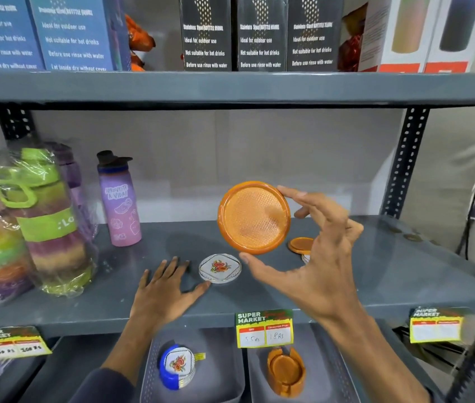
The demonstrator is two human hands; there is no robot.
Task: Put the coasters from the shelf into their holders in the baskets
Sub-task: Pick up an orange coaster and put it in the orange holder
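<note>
Two hands: right hand (314, 257) pinches the orange coaster (254, 218); left hand (166, 289) lies spread beside the floral coaster (220, 268).

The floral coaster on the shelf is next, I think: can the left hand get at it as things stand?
Probably yes: the left hand lies flat beside the floral coaster, thumb near its rim, nothing between them.

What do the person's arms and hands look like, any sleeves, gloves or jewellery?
Both hands are bare: no gloves, rings or watch show on the left hand or right hand. The left forearm ends in a dark navy sleeve cuff near the elbow. No sleeve shows on the right forearm.
</note>
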